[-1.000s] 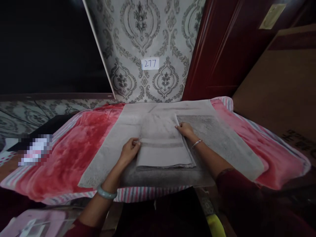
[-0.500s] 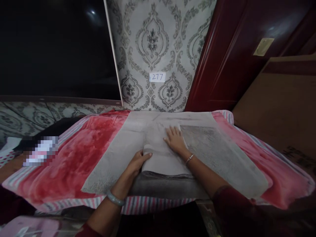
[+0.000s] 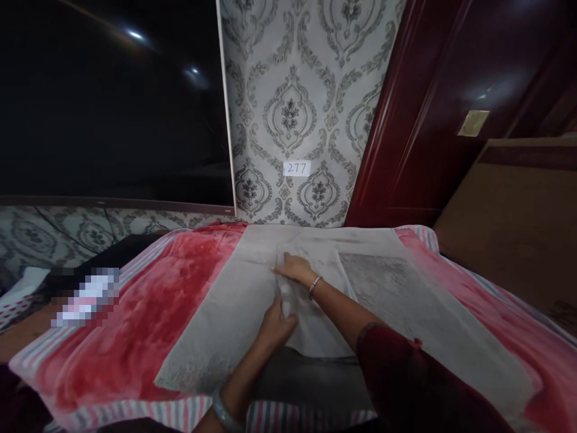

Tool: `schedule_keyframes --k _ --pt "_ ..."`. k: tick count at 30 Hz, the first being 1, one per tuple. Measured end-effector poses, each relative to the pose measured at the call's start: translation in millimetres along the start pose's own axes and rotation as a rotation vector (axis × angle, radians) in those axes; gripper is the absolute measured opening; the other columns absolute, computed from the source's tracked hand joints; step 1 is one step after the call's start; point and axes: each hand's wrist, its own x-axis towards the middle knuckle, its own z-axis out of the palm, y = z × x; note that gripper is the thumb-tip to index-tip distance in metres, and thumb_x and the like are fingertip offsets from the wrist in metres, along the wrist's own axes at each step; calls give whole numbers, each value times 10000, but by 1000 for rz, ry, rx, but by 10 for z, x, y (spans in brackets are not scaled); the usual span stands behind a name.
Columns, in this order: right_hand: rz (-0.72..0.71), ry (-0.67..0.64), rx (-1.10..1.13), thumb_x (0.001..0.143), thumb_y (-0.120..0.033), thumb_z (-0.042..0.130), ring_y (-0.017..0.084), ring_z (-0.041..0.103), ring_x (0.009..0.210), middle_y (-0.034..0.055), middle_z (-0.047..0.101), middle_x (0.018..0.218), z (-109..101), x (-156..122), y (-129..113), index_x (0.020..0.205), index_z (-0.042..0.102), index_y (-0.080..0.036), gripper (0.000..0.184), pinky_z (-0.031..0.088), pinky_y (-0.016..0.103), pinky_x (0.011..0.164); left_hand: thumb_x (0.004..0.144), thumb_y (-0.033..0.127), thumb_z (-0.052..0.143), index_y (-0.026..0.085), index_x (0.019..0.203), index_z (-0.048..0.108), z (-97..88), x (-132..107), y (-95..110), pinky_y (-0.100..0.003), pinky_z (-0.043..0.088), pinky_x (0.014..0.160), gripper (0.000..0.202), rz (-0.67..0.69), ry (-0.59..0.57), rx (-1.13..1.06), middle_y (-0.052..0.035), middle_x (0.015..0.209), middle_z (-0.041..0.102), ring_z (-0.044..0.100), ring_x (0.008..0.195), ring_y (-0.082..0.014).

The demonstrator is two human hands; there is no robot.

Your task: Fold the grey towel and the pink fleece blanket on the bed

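A folded light-grey cloth [image 3: 322, 328] lies in the middle of a wider grey sheet [image 3: 211, 319], which is spread on a red, stripe-edged blanket [image 3: 189, 282]. My left hand [image 3: 274, 325] is closed on the near left edge of the folded cloth, thumb on top. Farther back, my right hand [image 3: 295, 268] reaches across, its fingers closed at the far left edge of the same cloth. The fingertips of both hands are partly hidden. A darker grey strip [image 3: 311, 382] shows in front of the folded cloth.
A large black television [image 3: 112, 114] stands at the back left, against patterned wallpaper [image 3: 291, 78] with a "277" label [image 3: 297, 168]. A dark red door [image 3: 433, 108] and a cardboard box [image 3: 518, 204] are on the right. Another person's forearm [image 3: 27, 334] shows at the far left.
My right hand has moved left from lying flat on the cloth to its far left edge. My left hand has kept to the near left edge. The view has tilted up slightly.
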Motion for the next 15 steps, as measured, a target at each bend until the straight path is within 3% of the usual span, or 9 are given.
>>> schedule_keyframes --k 4,8,12,15 --pt "35 -9 49 807 -203 695 314 686 1102 219 712 1197 114 108 8 1301 637 -74 515 515 329 846 698 150 559 147 1144 593 -1 -16 46 -361 488 918 447 26 -57 98 -92 1043 716 643 1000 -270" --pt "24 58 128 835 -155 608 246 706 1016 153 739 1160 67 67 179 1291 646 -107 461 514 265 786 700 123 528 143 1141 596 10 -29 102 -343 486 882 447 39 -83 89 -81 1031 707 641 957 -247" --pt "-4 208 191 886 -183 509 227 673 1086 97 722 1229 -260 3 284 1353 604 -157 478 502 258 863 692 151 547 163 1122 617 -19 -34 336 -327 491 871 435 141 -87 -28 -42 993 704 635 926 -222" --pt "-10 315 222 879 -224 536 253 649 1146 109 700 1272 -631 32 122 1380 589 -149 509 488 278 924 696 230 596 147 1149 623 -247 -95 638 -322 512 819 461 187 -128 -217 -49 987 707 644 919 -229"
